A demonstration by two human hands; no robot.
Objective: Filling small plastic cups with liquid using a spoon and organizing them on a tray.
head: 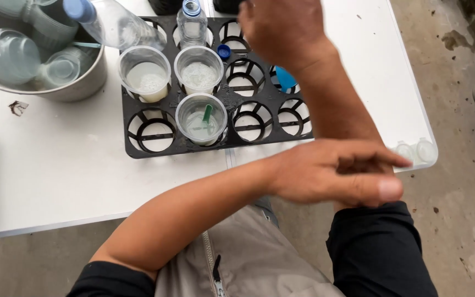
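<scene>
Sleeve work: left hand (333,173) lies open on the right forearm, right hand (281,27) hangs loosely closed, empty, over the tray (138,148); best keep elbows off the cups (200,118).

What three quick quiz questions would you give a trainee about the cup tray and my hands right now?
1. How many clear plastic cups stand in the black tray?
2. True or false: the left hand lies across the right forearm.
3. Which holds a green stick: (a) the front cup, (b) the back left cup, (c) the back middle cup?

Key
1. Three, each with cloudy liquid.
2. True; it rests by the pushed-up dark sleeve, while the right hand reaches over the tray's far edge, holding nothing that shows.
3. (a).
</scene>
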